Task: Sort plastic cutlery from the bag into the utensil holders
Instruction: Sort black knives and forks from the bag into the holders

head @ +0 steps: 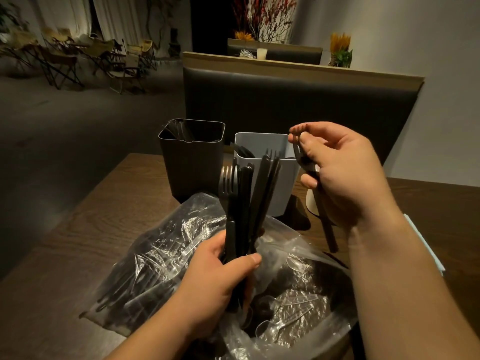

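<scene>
While both holders (259, 149) already hold cutlery, the left hand (215, 276) grips a black bundle (244, 203), the right hand (345, 172) pinches one piece (326, 229); the bag (168, 255) remains well stocked.

The left forearm (155, 328) and right forearm (402, 281) are bare along all their visible length, with nothing worn on either. The left grip (215, 276) is a bare hand with a broad thumb whose nail is cut short and rounded. The right grip (345, 175) is also a bare hand, thick-fingered, with nails trimmed short.
</scene>
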A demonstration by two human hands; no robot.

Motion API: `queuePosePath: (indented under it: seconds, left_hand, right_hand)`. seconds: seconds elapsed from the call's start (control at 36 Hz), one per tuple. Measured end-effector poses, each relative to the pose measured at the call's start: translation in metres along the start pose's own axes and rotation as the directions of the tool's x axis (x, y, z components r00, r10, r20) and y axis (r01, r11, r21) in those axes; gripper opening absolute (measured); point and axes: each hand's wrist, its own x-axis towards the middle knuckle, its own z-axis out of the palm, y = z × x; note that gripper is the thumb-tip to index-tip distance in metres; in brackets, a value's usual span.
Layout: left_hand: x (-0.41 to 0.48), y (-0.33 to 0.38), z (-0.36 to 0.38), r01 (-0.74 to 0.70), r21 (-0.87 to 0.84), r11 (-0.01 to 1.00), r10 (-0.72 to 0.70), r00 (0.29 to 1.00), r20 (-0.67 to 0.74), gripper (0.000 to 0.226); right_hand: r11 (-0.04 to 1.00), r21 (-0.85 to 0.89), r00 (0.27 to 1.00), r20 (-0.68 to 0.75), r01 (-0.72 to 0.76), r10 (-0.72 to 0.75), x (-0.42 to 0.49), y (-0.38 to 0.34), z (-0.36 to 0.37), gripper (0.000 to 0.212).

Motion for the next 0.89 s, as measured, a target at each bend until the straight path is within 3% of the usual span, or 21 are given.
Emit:
queuePosePath:
  seconds: [0.08,0.22,0.36,0.47,0.58,0.67,0.75,0.89]
  left_hand:
    - [0.0,-0.001,-0.001,0.0,-0.008,1.0,0.0,1.0,-0.014,0.007]
    - [0.0,-0.002,-0.003,-0.005,0.011,1.0,0.005,1.0,0.002,0.018]
    - [0.0,-0.003,-0.004,-0.002,0.018,1.0,0.001,1.0,0.017,0.028]
    - [-0.001,-0.002,-0.004,0.011,0.031,0.999,-0.011,1.0,0.014,0.013]
    - [0.0,-0.003,-0.004,0.008,0.043,0.999,-0.007,1.0,-0.007,0.016]
    - [0.001,-0.002,-0.002,0.019,0.025,0.999,-0.019,1.0,-0.016,0.014]
    - [0.002,-0.003,-0.002,0.027,0.009,1.0,-0.027,0.999,-0.017,0.015]
    - [0.002,-0.002,0.001,0.017,-0.048,0.999,-0.019,0.999,-0.033,0.017]
  right_hand:
    - [0.999,-0.04,0.992,0.127,-0.022,0.027,-0.005,-0.006,-0.007,0.018]
    - [0.972,-0.226,0.966,0.26,0.064,-0.003,-0.013,-0.01,-0.011,0.023]
    - [0.965,-0.253,0.975,0.223,0.07,-0.012,-0.011,-0.006,-0.008,0.024]
    - [0.978,-0.208,0.98,0.2,0.025,0.017,-0.008,0.0,-0.005,0.023]
    - [0.97,-0.241,0.979,0.202,0.024,0.026,-0.004,0.006,-0.005,0.022]
    - [0.981,-0.193,0.99,0.138,0.036,-0.01,-0.002,0.011,-0.001,0.021]
    - [0.988,-0.129,0.996,-0.029,0.08,-0.084,0.007,0.016,0.001,0.02]
    - [0.976,-0.006,0.923,-0.325,0.217,-0.207,0.028,0.014,0.001,0.021]
